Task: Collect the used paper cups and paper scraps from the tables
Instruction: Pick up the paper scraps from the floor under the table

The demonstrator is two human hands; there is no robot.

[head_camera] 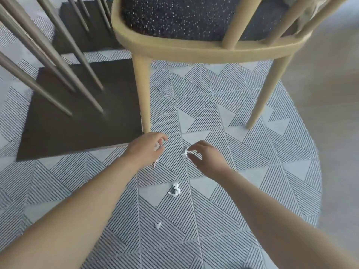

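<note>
the right hand (206, 158) pinches a white paper scrap (186, 152) at its fingertips, just above the striped rug (252, 152). the left hand (144, 149), beside it, is curled around small bits. two more scraps (175, 189) lie on the rug nearer the person, short of the wooden chair (143, 94).

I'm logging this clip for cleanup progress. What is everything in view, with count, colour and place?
paper scraps: three clearly seen, white; one pinched in the right hand, two loose on the rug nearer the person
chair: one, tan wood with a dark speckled seat, top centre
rug: one, round, grey with striped triangles, under everything
dark mat: one, brown, left of the chair leg
thin legs: several, grey-brown, top left
floor: pale, right edge
hands: left, fingers curled, possibly holding a small scrap; right
</note>
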